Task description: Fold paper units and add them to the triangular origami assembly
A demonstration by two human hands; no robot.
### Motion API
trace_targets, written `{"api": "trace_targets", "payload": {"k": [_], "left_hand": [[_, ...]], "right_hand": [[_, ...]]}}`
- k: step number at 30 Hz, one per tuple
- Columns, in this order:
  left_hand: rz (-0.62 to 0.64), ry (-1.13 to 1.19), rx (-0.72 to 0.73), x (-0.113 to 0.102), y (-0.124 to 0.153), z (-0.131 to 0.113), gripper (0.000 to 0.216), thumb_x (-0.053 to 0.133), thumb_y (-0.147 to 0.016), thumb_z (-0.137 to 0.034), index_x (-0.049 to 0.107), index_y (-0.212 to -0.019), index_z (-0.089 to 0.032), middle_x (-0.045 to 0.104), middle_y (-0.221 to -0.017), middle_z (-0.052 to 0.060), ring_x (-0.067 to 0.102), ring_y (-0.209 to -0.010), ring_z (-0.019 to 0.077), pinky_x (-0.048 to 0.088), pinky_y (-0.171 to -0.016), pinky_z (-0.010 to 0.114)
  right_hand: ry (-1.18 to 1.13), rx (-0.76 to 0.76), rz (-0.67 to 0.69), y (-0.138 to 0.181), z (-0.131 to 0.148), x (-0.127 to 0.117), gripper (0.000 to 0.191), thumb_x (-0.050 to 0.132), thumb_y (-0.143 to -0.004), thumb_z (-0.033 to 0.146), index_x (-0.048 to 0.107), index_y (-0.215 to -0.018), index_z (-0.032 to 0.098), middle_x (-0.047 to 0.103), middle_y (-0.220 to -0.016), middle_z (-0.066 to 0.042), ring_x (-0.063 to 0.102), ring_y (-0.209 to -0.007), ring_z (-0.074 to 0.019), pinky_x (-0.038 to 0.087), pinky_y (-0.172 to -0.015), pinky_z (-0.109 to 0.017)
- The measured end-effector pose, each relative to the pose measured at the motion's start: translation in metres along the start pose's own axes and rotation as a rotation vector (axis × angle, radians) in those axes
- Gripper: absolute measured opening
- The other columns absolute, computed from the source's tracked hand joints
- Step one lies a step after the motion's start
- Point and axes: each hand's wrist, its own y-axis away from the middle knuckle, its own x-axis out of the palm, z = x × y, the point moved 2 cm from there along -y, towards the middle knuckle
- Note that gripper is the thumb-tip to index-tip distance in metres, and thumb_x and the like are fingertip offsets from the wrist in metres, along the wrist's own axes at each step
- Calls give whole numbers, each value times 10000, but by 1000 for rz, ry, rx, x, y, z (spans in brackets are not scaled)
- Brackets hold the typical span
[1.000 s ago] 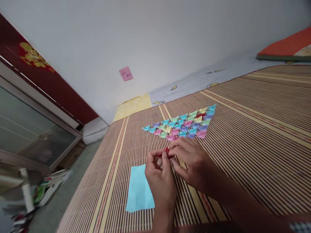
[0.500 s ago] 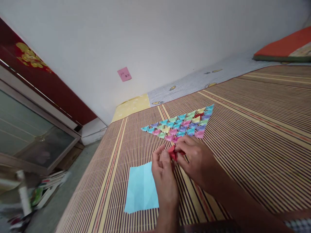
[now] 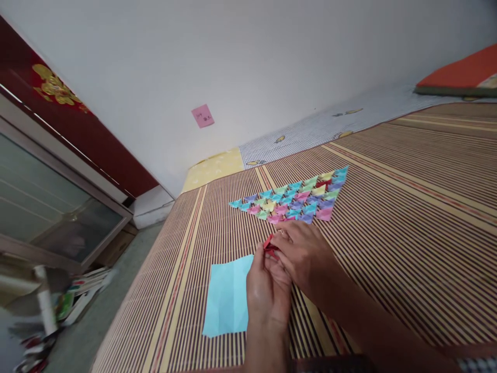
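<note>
A small folded red paper piece [image 3: 268,243] is pinched between my two hands, partly hidden by the fingers. My left hand [image 3: 267,285] has its palm turned up, with the thumb against the paper's left side. From the right, my right hand [image 3: 305,254] grips the same piece with bent fingers. A creased light blue paper sheet [image 3: 227,298] lies flat just left of my left hand. Beyond my hands, many small folded papers in several colours form a triangular arrangement [image 3: 295,199]; my right hand covers part of its near edge.
Everything lies on a striped bamboo mat [image 3: 186,290] over a bed. A pink note [image 3: 202,116] sticks to the white wall. An orange cushion [image 3: 462,70] sits at the far right. On the left are a glass-paned door [image 3: 50,202] and clutter [image 3: 73,300] on the floor.
My left hand has rolled palm up, and my right hand has closed in over the red paper. The paper has turned and shifted slightly left. The whole view has moved a little.
</note>
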Motion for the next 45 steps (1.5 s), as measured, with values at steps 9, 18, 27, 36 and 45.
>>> {"api": "trace_targets", "payload": {"k": [9, 18, 27, 36, 45], "left_hand": [[-117, 84, 29, 2, 5, 1, 383, 374, -1032, -96, 625, -744, -111, 663, -672, 37, 651, -547, 49, 527, -566, 96], [-24, 135, -118, -7, -9, 5, 320, 397, -1033, -125, 698, -963, -47, 723, -749, 97, 684, -581, 64, 522, -545, 86], [-2, 158, -157, -16, -14, 10, 361, 349, -1043, -119, 696, -1115, -54, 746, -817, 98, 663, -551, 37, 514, -559, 69], [29, 115, -113, -18, -17, 10, 370, 403, -1033, -279, 677, -1170, -73, 759, -1033, 207, 747, -994, 274, 599, -877, 410], [3, 64, -69, -18, -18, 5, 354, 408, -1028, -232, 702, -1136, -66, 775, -913, 174, 763, -826, 213, 604, -790, 320]], "right_hand": [[-90, -95, -34, 1, -6, 11, 167, 554, -918, 105, 688, -836, 160, 705, -1140, -150, 572, -1147, -321, 448, -944, -473], [-181, -48, 93, 2, -16, 11, 76, 672, -846, 107, 714, -860, 168, 671, -1218, -156, 547, -1210, -338, 436, -987, -521], [-239, -60, 117, 2, -18, 17, 99, 696, -813, 71, 714, -820, 168, 695, -1208, -129, 553, -1223, -324, 414, -1025, -529], [-519, 56, 44, -10, -41, -26, 169, 600, -910, 125, 743, -904, 215, 680, -1094, -68, 645, -1041, -234, 489, -921, -412], [-453, 71, 100, -9, -28, -12, 145, 621, -894, 76, 730, -886, 172, 659, -913, -62, 606, -906, -222, 473, -835, -375]]}}
